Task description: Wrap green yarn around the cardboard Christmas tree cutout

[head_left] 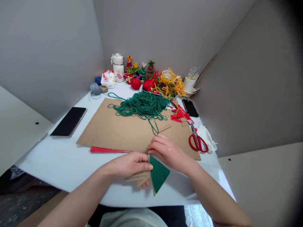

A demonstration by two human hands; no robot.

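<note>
In my left hand (133,164) is a cut cardboard shape (139,179), with the thumb pressed on its face. One pointed part of it is wrapped in close rows of green yarn (159,174), and bare brown card shows at the tip. My right hand (167,154) is closed at the upper edge of the wrapped part. A green strand runs from its fingers toward the tangled pile of green yarn (145,104). The fingertips partly hide the strand. Under the pile lies a large cardboard sheet (111,132).
Red-handled scissors (198,142) and red scraps (177,116) lie at the right. Phones rest at the left (69,121) and right (190,108). Behind stand a white bottle (117,68), small yarn-covered trees (142,72), yellow yarn (172,83) and a cup (189,84). Grey partitions enclose the table.
</note>
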